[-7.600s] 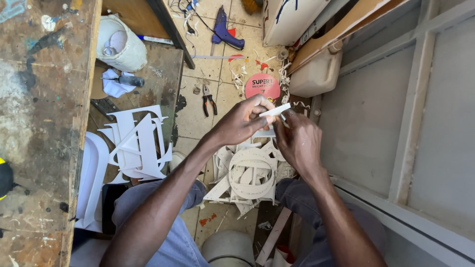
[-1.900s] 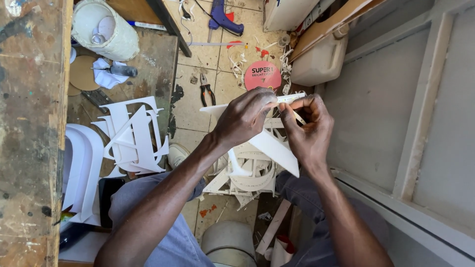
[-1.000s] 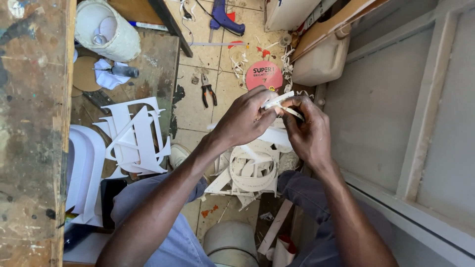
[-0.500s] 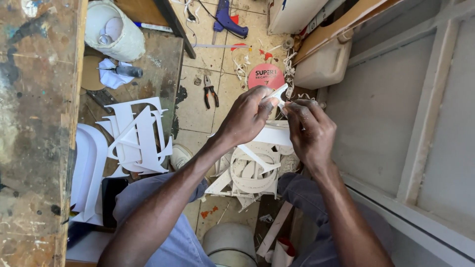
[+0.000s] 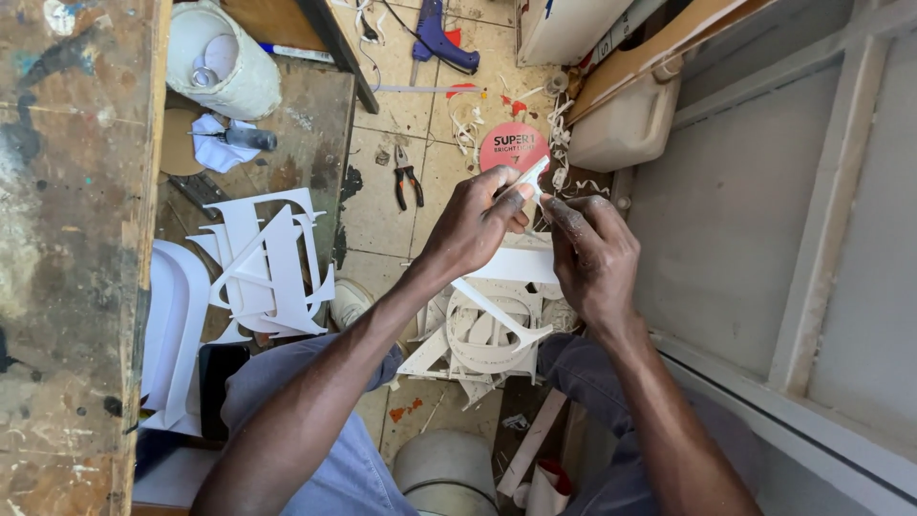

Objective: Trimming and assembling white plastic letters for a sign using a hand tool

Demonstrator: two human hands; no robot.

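Observation:
My left hand [image 5: 473,225] pinches the top end of a thin white cut-out strip [image 5: 499,315] that runs down toward my lap. My right hand [image 5: 590,253] is closed beside it, fingers meeting the left hand's fingertips at the strip's upper tip; whatever small tool it may hold is hidden. Below both hands a round white openwork cut-out piece [image 5: 482,339] rests on my knees.
A paint-stained wooden bench [image 5: 67,239] fills the left. White cut-out letter shapes [image 5: 267,268] lie beside it. On the tiled floor are pliers [image 5: 409,182], a blue glue gun [image 5: 441,43], a red round lid [image 5: 513,145], a white bucket [image 5: 224,62] and a pale jerrycan [image 5: 621,124].
The long white piece held level between my hands earlier now hangs downward. Both hands have drawn close together at its upper tip. The view shifted slightly.

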